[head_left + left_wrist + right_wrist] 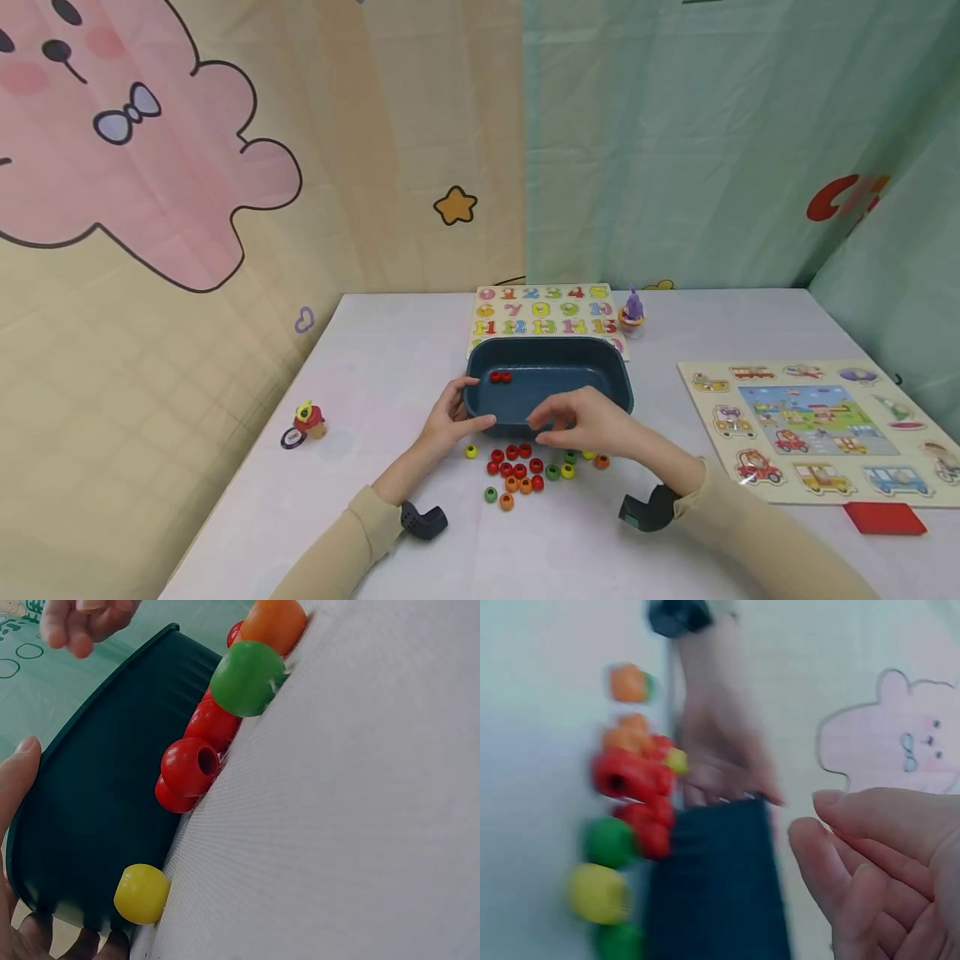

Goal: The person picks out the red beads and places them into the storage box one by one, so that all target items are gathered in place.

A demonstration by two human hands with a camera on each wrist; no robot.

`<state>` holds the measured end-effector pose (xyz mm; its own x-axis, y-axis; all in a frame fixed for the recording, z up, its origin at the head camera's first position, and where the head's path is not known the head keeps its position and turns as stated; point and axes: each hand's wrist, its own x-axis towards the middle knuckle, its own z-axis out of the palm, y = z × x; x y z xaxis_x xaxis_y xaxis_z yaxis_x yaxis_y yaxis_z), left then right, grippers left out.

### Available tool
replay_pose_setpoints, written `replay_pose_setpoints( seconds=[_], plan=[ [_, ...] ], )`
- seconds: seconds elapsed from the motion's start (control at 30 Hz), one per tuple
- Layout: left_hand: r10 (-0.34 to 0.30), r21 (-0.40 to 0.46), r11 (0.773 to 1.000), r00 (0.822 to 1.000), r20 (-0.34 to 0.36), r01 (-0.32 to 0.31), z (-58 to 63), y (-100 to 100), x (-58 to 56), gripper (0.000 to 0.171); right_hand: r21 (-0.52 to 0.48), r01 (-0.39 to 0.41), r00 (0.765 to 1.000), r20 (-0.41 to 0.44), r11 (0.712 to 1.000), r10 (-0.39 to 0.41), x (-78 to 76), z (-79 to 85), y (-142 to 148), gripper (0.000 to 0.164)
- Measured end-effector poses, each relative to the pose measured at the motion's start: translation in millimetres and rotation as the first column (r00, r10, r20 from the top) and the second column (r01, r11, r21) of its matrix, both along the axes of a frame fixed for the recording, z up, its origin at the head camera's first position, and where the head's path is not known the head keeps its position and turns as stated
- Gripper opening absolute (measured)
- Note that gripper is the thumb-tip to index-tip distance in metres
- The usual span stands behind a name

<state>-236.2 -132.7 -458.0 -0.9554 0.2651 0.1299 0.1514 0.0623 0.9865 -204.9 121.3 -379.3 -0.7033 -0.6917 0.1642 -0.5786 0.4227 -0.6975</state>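
A dark blue plastic basin [558, 392] stands on the table, with two red beads [501, 377] lying inside at its left. At its front left corner my left hand [448, 418] holds it, thumb at the rim and fingers around the outer end. My right hand [588, 422] hovers over the front rim, fingers loosely bent. In the right wrist view a gap separates its thumb from its forefinger [817, 859], and nothing shows between them. In front of the basin lie several loose round beads: red [189, 766], green [247, 678], yellow [142, 894] and orange [507, 502].
Behind the basin lies a number board [540, 309], beside a small purple-topped toy [633, 308]. A picture puzzle board [817, 433] occupies the right side, with a red block [885, 518] at its front edge. A small red and yellow toy [310, 419] stands at left.
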Motion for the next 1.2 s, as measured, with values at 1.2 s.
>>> replay_pose_setpoints(
  seconds=[1.2],
  plan=[
    [0.009,-0.036,0.999,1.0,0.011,-0.008,-2.5,-1,-0.8,0.063,0.078,0.182,0.968,-0.191,0.98,-0.165,19.8,-70.5,-10,0.021]
  ],
)
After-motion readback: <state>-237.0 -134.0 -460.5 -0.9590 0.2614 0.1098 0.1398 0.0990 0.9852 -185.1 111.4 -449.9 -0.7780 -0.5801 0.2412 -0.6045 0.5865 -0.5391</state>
